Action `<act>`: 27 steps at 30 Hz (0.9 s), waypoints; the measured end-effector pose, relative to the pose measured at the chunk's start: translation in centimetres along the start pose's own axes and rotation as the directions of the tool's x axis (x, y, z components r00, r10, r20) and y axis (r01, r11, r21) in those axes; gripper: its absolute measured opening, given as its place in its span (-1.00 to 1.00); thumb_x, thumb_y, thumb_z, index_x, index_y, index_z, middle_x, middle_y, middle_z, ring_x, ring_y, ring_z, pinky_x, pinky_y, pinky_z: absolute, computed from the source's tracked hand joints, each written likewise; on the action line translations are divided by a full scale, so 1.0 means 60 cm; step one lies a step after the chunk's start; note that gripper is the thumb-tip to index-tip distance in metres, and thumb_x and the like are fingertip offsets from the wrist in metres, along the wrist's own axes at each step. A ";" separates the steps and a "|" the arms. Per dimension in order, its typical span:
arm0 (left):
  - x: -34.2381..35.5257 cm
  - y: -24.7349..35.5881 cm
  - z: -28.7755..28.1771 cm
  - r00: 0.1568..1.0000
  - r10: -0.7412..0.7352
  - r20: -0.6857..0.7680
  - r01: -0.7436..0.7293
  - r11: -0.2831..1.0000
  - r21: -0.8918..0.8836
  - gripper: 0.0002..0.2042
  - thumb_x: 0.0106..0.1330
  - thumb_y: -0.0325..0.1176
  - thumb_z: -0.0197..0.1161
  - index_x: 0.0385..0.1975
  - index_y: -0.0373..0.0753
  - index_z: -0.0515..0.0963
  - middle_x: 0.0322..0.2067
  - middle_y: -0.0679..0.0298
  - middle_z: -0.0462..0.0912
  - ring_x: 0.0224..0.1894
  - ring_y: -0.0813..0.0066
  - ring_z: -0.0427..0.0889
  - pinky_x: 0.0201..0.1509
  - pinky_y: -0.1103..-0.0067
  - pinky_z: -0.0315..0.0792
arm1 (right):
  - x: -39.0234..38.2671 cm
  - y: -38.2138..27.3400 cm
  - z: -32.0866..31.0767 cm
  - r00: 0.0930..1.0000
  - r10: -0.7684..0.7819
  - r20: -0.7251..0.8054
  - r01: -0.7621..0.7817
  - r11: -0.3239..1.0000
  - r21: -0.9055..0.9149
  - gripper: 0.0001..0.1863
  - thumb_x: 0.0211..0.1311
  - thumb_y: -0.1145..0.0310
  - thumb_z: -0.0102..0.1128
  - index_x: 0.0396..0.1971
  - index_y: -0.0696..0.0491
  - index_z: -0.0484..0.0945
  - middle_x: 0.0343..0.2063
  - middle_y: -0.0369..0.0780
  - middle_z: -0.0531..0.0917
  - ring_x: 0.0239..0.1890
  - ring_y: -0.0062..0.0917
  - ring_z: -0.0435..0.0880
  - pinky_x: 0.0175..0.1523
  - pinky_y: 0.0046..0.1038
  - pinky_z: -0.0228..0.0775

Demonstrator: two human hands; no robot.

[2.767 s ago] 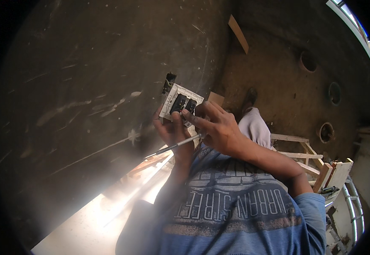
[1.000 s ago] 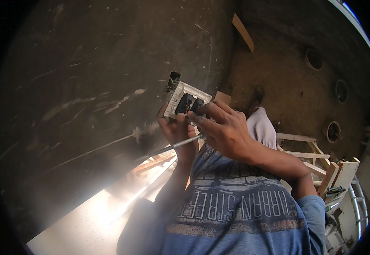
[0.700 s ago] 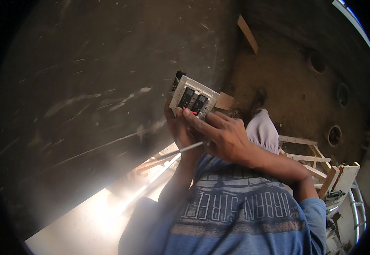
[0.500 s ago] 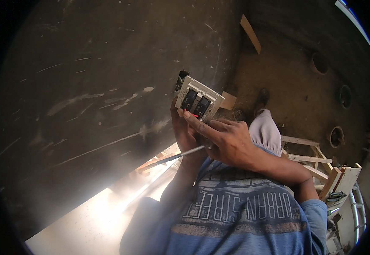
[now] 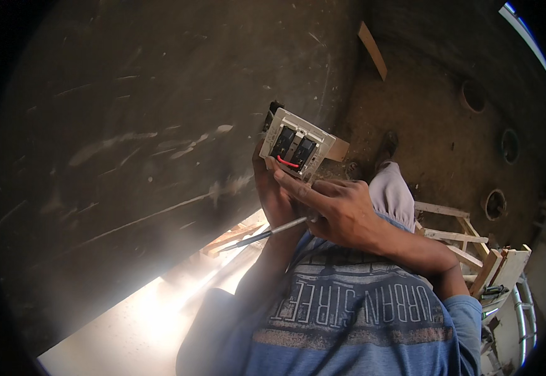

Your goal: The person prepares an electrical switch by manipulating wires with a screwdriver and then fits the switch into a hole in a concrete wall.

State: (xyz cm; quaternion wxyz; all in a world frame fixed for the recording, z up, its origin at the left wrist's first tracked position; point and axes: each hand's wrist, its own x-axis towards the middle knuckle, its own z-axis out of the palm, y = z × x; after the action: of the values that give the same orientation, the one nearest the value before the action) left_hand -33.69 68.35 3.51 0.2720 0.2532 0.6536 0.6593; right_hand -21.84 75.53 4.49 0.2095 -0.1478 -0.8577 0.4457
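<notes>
Faceplate (image 5: 296, 145), likely light, stiff, best held by rim; fingers of left hand (image 5: 276, 199) grip it, right hand (image 5: 346, 212), a screwdriver (image 5: 273, 232).

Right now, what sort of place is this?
Probably a building site or room being fitted out: a bare, marked wall with a dark recess, an electrical plate with exposed red wire, and a rough timber frame.

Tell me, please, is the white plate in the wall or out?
Out: the left hand holds the plate off the wall, its back showing.
</notes>
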 end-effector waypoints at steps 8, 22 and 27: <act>0.007 -0.007 -0.007 0.995 -0.092 -0.035 0.083 0.976 -0.199 -0.49 0.54 -0.04 -0.04 0.29 -0.28 0.18 0.03 0.15 0.45 0.02 0.48 0.53 0.03 0.50 0.53 | -0.001 -0.006 -0.006 1.000 0.003 0.009 -0.003 0.999 0.032 -0.14 -0.10 0.42 0.34 0.36 -0.16 0.34 -0.40 -0.19 0.66 -0.40 -0.31 0.73 -0.40 -0.34 0.57; -0.005 -0.012 0.006 0.983 0.113 -0.148 -0.138 0.974 -0.178 -0.46 0.43 -0.18 0.20 0.23 -0.28 0.12 0.02 0.09 0.44 0.04 0.42 0.51 0.10 0.50 0.45 | 0.041 0.019 0.003 0.914 -0.115 -0.390 0.118 0.993 -0.016 -0.48 -0.16 0.38 0.48 -0.06 -0.04 0.61 -0.24 -0.26 0.61 -0.27 -0.38 0.67 -0.30 -0.36 0.56; -0.007 -0.021 0.005 0.960 0.225 -0.165 -0.245 0.963 -0.110 -0.54 0.49 -0.16 0.10 0.20 -0.27 0.15 -0.01 0.17 0.43 0.01 0.48 0.49 0.06 0.52 0.44 | 0.038 0.018 -0.003 0.925 -0.135 -0.354 0.137 0.990 -0.021 -0.48 -0.17 0.42 0.48 -0.06 -0.04 0.61 -0.22 -0.25 0.62 -0.22 -0.36 0.67 -0.27 -0.35 0.56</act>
State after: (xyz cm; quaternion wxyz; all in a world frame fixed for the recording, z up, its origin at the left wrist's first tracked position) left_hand -33.16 68.27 2.26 0.1574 0.2604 0.5933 0.7453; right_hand -23.63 77.27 4.22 0.3914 -0.1656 -0.8130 0.3981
